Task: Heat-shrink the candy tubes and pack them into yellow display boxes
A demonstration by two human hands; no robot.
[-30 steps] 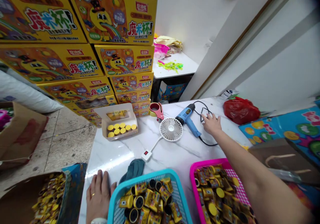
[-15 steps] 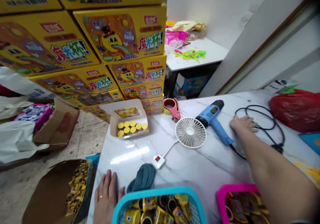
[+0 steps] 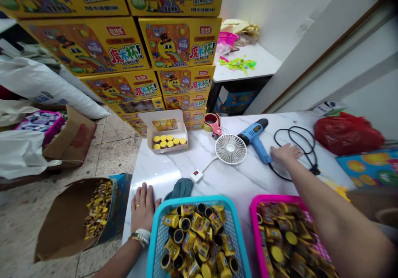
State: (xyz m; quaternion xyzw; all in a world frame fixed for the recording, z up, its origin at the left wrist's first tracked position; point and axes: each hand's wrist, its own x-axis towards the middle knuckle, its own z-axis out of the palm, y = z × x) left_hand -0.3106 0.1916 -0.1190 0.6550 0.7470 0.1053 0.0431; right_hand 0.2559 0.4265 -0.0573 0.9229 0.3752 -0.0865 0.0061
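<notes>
Blue heat gun (image 3: 253, 136) lies on its side on the marble counter (image 3: 245, 187), its handle just beside our right grip (image 3: 286, 153) — spread open, flat on the marble, holding nothing. Its black cord (image 3: 298, 135) loops loosely past the fingers, so a careless sweep could snag it and drag the gun into the white desk fan (image 3: 230, 148) nearby. Our left grip (image 3: 143, 207) rests open and empty beside the teal basket (image 3: 199, 198) of wrapped yellow-and-black cups (image 3: 195, 224); knocking that rim could spill them — and the pink basket (image 3: 253, 224) alongside sits just as full, so a bump there could scatter its load too.
</notes>
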